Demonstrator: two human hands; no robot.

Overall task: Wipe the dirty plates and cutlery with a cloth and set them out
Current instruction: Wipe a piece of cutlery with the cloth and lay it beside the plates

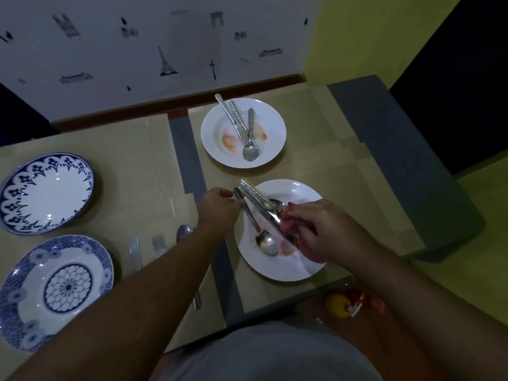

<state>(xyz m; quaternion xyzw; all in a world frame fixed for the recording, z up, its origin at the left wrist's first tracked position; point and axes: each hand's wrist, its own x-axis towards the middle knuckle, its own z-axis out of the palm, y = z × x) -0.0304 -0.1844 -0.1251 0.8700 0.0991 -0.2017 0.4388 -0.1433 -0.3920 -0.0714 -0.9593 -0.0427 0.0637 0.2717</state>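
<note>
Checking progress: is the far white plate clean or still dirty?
Dirty: the far white plate shows orange smears, with cutlery lying in it.

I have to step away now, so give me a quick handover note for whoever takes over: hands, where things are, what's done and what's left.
Left hand: pinching the handle ends of cutlery on the near white plate.
Right hand: holding the red cloth against that cutlery.
Near white plate: smeared, with a dirty spoon lying in it.
Far white plate: stained, cutlery inside, untouched.
Done: two blue patterned plates look clean at left; a knife, fork and spoon are set beside them.
Left: wipe the cutlery and both white plates, then set out.
</note>
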